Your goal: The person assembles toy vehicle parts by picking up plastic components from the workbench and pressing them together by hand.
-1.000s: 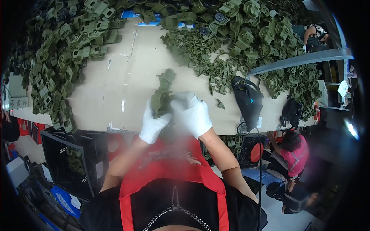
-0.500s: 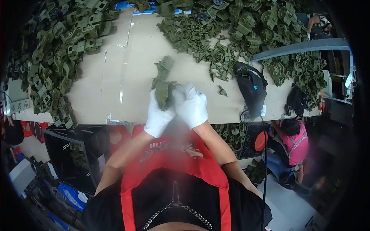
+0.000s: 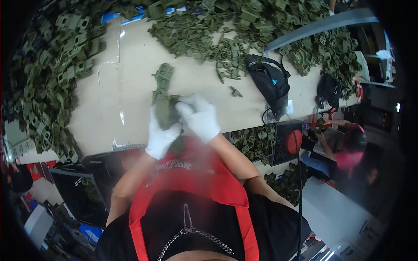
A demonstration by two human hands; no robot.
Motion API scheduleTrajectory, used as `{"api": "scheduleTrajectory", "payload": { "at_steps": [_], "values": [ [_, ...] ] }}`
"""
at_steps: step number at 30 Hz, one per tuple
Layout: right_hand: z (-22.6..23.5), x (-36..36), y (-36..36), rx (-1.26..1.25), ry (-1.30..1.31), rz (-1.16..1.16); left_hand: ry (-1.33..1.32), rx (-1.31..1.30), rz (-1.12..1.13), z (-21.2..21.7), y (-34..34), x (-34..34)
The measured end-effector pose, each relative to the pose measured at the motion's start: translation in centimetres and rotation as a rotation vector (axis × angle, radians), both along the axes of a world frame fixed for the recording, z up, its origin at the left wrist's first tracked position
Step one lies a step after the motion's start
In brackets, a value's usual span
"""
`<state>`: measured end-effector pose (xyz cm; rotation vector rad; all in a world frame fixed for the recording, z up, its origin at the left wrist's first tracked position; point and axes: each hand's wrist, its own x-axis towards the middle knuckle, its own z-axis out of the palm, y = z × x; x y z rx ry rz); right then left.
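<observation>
My left hand (image 3: 162, 137), in a white glove, is closed round an olive-green moulded plastic part (image 3: 165, 112) above the table's near edge. Beyond it, a longer olive-green piece (image 3: 163, 80) reaches away over the table; whether the two are joined I cannot tell. My right hand (image 3: 201, 118), gloved in white too, has its fingers bent and pressed against the right side of the held part. Its fingertips are partly hidden, so any small thing between them does not show. A small olive-green piece (image 3: 236, 92) lies to the right of my hands.
Heaps of olive-green plastic parts (image 3: 61, 65) cover the table's left side, with more small parts (image 3: 191, 37) at the back. A black holster-like pouch (image 3: 271, 82) and a black bag (image 3: 328, 90) lie to the right. Another person (image 3: 344, 145) sits at the far right.
The view has shifted, so the table things sit further left. My right hand's fingers have loosened from a tight fist into a bent grip at the part's side. The left hand keeps its hold.
</observation>
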<state>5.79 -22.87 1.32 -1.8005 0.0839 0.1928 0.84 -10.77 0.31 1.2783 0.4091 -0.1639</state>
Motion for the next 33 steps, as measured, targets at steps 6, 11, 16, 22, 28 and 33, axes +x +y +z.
{"api": "scheduleTrajectory", "payload": {
  "at_steps": [6,11,16,22,28,33],
  "values": [
    [-5.4,5.0,-8.8,-0.565,0.091,0.043,0.171,-0.455,0.076,-3.1,3.9,0.8],
    [-13.2,4.4,-17.6,-1.154,0.001,-0.089,0.184,-0.479,-0.059,-6.2,2.9,-1.6],
    [-9.6,2.2,-11.5,-0.338,0.036,0.188,0.254,-0.502,0.078,-3.8,3.8,-0.3],
    [1.7,-2.6,-3.0,-0.530,-0.031,0.863,0.136,-0.280,0.154,-4.2,3.8,-2.4],
    [1.4,-4.5,-2.0,-0.523,0.128,0.648,0.083,-0.355,0.214,-6.4,3.8,-5.0],
    [1.2,-6.2,0.0,-0.643,0.040,0.576,0.091,-0.244,0.228,-5.8,3.6,-5.3]
  ]
}}
